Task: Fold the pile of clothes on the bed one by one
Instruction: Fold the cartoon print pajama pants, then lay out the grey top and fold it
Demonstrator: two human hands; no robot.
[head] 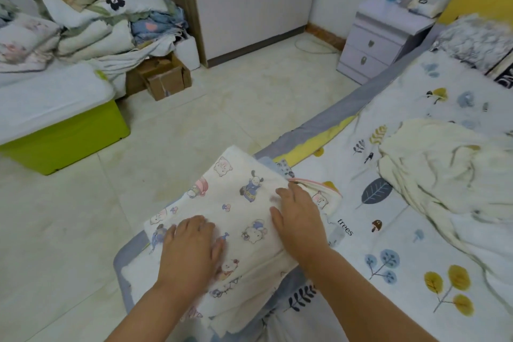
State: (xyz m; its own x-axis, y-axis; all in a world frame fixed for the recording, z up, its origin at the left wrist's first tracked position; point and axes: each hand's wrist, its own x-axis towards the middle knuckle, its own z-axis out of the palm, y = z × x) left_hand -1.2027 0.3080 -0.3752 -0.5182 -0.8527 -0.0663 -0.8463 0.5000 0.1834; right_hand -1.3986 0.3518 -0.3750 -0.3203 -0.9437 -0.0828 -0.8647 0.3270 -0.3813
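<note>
Currently in hand: a white cartoon-print garment (244, 211), already folded into a rough rectangle, lying at the corner of the bed (416, 230) nearest the person, on top of other folded pieces whose edges peek out beneath it.
Step, as I judge it: flattening the finished fold before moving on to the next item.
Doing it well: press from the middle outward so trapped air and creases run to the edges; keep the edges squared with the stack below; the far corner overhangs the mattress edge, so the bundle may need drawing back onto the bed.
Left hand (191, 250): flat, palm down, fingers spread and straight, pressing on the near-left part of the garment; it grips nothing.
Right hand (298, 219): also flat and palm down, fingers extended toward the far right edge of the fold, pressing the cloth rather than pinching it.
Still to fold: a cream garment (444, 169) lying crumpled further along the bed, well apart from the stack.
Beyond: a tiled floor (222, 108), a green storage box (69, 136) and a small bedside cabinet (380, 41).
</note>
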